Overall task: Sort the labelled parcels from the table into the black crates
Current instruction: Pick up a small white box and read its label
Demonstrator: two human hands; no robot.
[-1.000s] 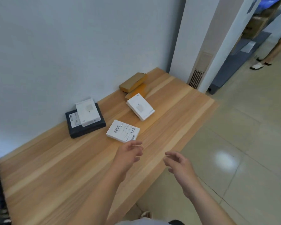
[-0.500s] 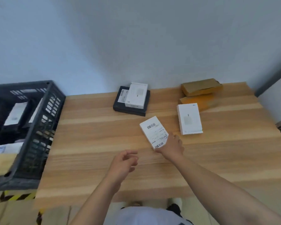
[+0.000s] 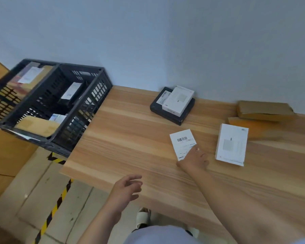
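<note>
Near the middle of the wooden table (image 3: 123, 138), a white parcel with a barcode label (image 3: 182, 142) is lying flat, and the right hand (image 3: 195, 160) is resting on its near corner with the fingers laid over the label; whether the thumb is gripping the edge cannot be told. The left hand (image 3: 126, 188) is hovering over the table's near edge, fingers loosely spread and holding nothing. Just beside the right hand, toward the table's right side, a white box (image 3: 231, 144) is lying flat. Behind it, by the far right corner, two brown parcels (image 3: 261, 115) are sitting stacked, the upper one overlapping the lower. Along the far edge against the wall, a black box (image 3: 169, 111) is carrying a smaller white box (image 3: 179, 100) on top, with a label showing beside it. Off the table's left edge, two black crates (image 3: 95, 95) are standing side by side; the nearer one is holding a dark parcel with a white label (image 3: 71, 91) and a brown parcel (image 3: 37, 125), while the farther one is holding a brown labelled parcel (image 3: 30, 75).
</note>
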